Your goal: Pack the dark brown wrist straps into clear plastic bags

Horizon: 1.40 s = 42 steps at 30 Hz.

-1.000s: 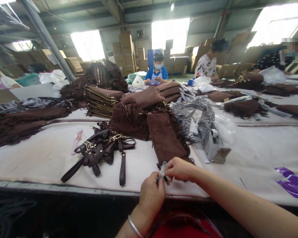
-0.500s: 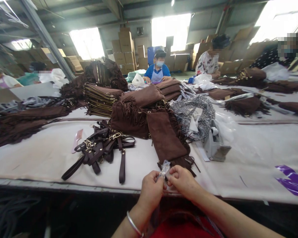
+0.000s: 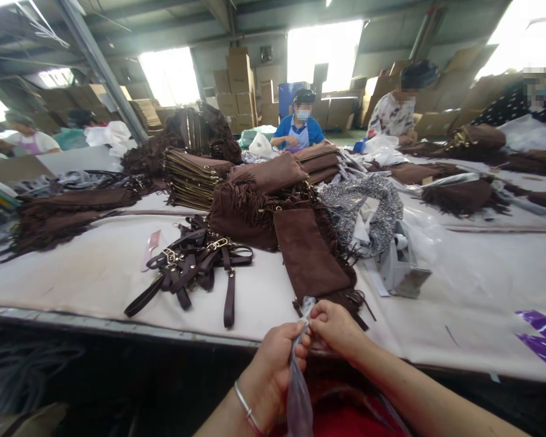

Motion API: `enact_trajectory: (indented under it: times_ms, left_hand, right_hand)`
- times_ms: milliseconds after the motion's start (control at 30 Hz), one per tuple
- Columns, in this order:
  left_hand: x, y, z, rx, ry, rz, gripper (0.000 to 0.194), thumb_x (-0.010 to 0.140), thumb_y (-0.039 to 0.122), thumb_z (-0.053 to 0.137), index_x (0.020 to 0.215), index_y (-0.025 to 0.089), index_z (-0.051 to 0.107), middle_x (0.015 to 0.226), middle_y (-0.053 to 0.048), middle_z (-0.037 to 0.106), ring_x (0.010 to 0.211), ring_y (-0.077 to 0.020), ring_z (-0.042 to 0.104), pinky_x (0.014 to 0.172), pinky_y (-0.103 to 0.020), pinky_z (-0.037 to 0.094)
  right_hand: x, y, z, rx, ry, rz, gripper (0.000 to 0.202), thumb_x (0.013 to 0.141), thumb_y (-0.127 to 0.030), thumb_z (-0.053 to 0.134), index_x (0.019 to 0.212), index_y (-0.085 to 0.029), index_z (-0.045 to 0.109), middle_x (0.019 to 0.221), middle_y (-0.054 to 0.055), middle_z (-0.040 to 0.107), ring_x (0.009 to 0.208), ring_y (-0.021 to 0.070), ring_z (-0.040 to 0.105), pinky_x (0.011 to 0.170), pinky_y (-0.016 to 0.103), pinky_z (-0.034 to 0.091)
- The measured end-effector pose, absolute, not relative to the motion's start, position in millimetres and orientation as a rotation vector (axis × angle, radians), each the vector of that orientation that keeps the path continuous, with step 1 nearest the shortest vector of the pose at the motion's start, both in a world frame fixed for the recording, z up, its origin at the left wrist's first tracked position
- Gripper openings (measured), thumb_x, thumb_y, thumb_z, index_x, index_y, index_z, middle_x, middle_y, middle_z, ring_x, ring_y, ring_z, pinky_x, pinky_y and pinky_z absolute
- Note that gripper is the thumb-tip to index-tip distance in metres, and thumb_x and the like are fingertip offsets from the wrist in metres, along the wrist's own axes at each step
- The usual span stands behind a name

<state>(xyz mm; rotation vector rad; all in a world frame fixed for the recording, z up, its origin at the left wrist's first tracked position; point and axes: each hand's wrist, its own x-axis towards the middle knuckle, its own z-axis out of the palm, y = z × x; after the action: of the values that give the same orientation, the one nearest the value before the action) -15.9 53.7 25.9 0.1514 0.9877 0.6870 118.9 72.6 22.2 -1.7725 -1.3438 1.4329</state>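
Observation:
Translucent plastic wrapping [image 3: 300, 388] hangs down from between my hands at the table's front edge. My left hand [image 3: 284, 352], with a bangle at the wrist, is closed around its upper part. The fingers of my right hand [image 3: 330, 321] pinch the same plastic near its top, touching the left fingertips. Just beyond them lies a brown fringed pouch [image 3: 312, 252], leaning on a heap of similar pouches. Dark wrist straps [image 3: 191, 261] with metal clasps lie in a tangle to the left. What the plastic wraps is hidden.
A pink comb [image 3: 151, 247] lies left of the straps. A grey tape dispenser [image 3: 400, 267] stands right of the pouch, beside speckled cloth [image 3: 364, 209]. Purple plastic [image 3: 541, 337] lies at the far right. Several people sit across the table.
The plastic now hangs visibly below my left hand, which has turned so that its fingers wrap it. My right hand stays pinched beside it. The view has shifted slightly left.

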Motion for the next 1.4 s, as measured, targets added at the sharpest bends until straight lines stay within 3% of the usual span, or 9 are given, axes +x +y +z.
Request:
enact_trajectory:
  times_ms: [133,233,433,600,767,1000,1200,1300,1400]
  left_hand:
    - [-11,45,29,0.467,1.218,0.766,0.019,0.084,0.028,0.048,0.075,0.012,0.055,0.057,0.001,0.053,0.037,-0.0031,0.039,0.035,-0.014,0.026]
    - [-6,39,28,0.745,1.352,0.835,0.025,0.086,0.036,0.047,0.075,0.015,0.054,0.057,0.000,0.057,0.036,-0.0061,0.043,0.036,-0.017,0.031]
    - [-3,30,20,1.132,1.404,0.911,0.031,0.088,0.045,0.045,0.074,0.019,0.054,0.052,0.001,0.054,0.040,-0.0117,0.051,0.039,-0.021,0.034]
    - [-4,23,20,1.265,1.351,0.939,0.031,0.089,0.043,0.044,0.082,0.019,0.062,0.069,-0.006,0.064,0.053,-0.0137,0.055,0.049,-0.024,0.037]
    - [-14,25,26,1.169,1.288,0.921,0.032,0.084,0.044,0.052,0.074,0.017,0.063,0.068,-0.005,0.063,0.059,-0.0145,0.054,0.053,-0.024,0.037]
    - [-23,38,24,0.585,1.195,0.866,0.024,0.076,0.040,0.058,0.077,0.016,0.058,0.062,0.002,0.053,0.048,-0.0088,0.046,0.044,-0.020,0.032]
    - [-18,27,30,0.825,1.229,0.864,0.028,0.079,0.044,0.057,0.081,0.016,0.060,0.064,-0.001,0.061,0.055,-0.0122,0.054,0.051,-0.022,0.040]
    - [-14,16,30,0.952,1.186,0.737,0.029,0.083,0.045,0.051,0.080,0.017,0.058,0.059,0.000,0.057,0.046,-0.0123,0.051,0.044,-0.023,0.038]
    - [-11,10,25,1.062,1.214,0.743,0.031,0.089,0.041,0.041,0.076,0.018,0.057,0.055,0.001,0.053,0.044,-0.0122,0.048,0.043,-0.024,0.036]
  right_hand:
    - [118,78,12,-1.840,-1.477,1.327,0.001,0.068,-0.018,0.055,0.067,-0.019,0.054,0.050,-0.004,0.058,0.041,0.0108,0.049,0.039,0.021,0.030]
    - [120,79,10,-1.802,-1.670,1.151,0.015,0.068,-0.024,0.058,0.054,-0.017,0.057,0.052,-0.001,0.059,0.053,0.0120,0.052,0.048,0.022,0.031]
    - [122,63,22,-1.360,-0.972,1.958,0.020,0.075,-0.032,0.055,0.062,-0.018,0.054,0.044,-0.006,0.044,0.039,0.0073,0.035,0.041,0.021,0.024]
    - [119,57,21,-1.274,-0.643,1.944,0.026,0.071,-0.036,0.070,0.064,-0.015,0.056,0.048,-0.004,0.050,0.040,0.0081,0.043,0.041,0.020,0.033]
    - [122,57,17,-1.195,-0.521,1.989,0.025,0.067,-0.031,0.077,0.066,-0.015,0.058,0.052,-0.003,0.056,0.045,0.0093,0.049,0.046,0.021,0.039]
    - [124,53,24,-1.066,-0.619,2.054,0.020,0.072,-0.028,0.076,0.076,-0.011,0.066,0.071,0.005,0.068,0.062,0.0139,0.061,0.061,0.026,0.047]
    - [122,51,21,-1.095,-0.560,2.017,0.023,0.069,-0.029,0.078,0.070,-0.014,0.061,0.057,-0.001,0.061,0.049,0.0091,0.054,0.050,0.021,0.043]
    - [117,48,19,-1.151,-0.615,1.955,0.027,0.070,-0.035,0.077,0.068,-0.015,0.058,0.051,-0.004,0.055,0.041,0.0088,0.048,0.040,0.020,0.038]
    - [115,47,20,-1.134,-0.653,1.971,0.028,0.074,-0.041,0.073,0.069,-0.016,0.059,0.054,-0.002,0.057,0.043,0.0119,0.051,0.039,0.023,0.040]
